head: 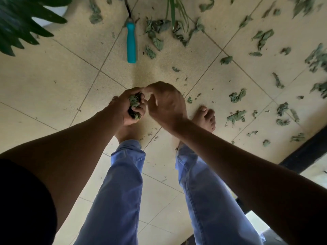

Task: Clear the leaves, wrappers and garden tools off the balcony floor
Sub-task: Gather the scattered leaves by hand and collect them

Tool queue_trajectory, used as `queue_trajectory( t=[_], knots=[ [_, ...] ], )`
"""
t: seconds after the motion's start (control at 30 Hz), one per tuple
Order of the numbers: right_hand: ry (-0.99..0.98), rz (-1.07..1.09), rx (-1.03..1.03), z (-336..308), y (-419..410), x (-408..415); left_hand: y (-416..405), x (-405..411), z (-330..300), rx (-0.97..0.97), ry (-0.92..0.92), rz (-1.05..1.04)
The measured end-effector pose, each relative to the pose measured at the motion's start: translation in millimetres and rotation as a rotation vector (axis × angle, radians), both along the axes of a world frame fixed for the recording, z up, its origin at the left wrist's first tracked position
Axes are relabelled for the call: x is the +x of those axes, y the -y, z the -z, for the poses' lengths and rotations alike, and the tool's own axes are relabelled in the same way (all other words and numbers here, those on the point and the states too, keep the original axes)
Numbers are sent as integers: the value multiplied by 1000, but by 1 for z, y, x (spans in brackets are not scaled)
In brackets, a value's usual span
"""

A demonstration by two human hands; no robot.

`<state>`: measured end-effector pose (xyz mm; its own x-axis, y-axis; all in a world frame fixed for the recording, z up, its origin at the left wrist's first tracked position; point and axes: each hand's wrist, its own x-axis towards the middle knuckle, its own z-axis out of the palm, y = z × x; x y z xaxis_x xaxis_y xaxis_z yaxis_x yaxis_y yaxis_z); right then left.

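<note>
- Left hand (128, 106): fingers curled round a wad of dried leaves (134, 103), held above the balcony floor (53, 82) over the bare feet. Judgement: keep the fist closed and turned palm-up between pick-ups, since crumbling bits would otherwise fall back onto the tiles.
- Right hand (166, 101): just beside the left, back toward the camera, fingers bent down toward the wad. Whether it pinches a leaf is hidden, so I cannot tell its grip. Likely step: passing gathered leaves across so this hand is free to collect.
- Teal-handled garden tool (131, 43): lies on the floor ahead of the hands, metal end pointing away. Judgement: lift it by the handle, once the leaves are disposed of.
- Scattered dried leaves (261, 38): most lie to the right and ahead, well apart from one another. Judgement: work outward from the feet, taking larger pieces first; fine crumbs (150, 134) near the toes probably need sweeping.
- No wrappers identifiable here.
</note>
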<state>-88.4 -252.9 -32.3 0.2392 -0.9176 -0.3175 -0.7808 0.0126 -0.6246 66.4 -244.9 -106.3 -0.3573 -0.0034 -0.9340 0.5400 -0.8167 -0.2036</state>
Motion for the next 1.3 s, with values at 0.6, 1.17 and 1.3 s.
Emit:
queue_trajectory(
  t=[0.6,1.17,1.3],
  knots=[
    [-401,-406,-52,93,102,5,47,1,-6,-10,-49,27],
    [142,377,324,8,26,15,30,-21,-23,-75,143,75],
    [19,167,261,-2,28,28,25,-14,-27,-110,182,61]
  ],
)
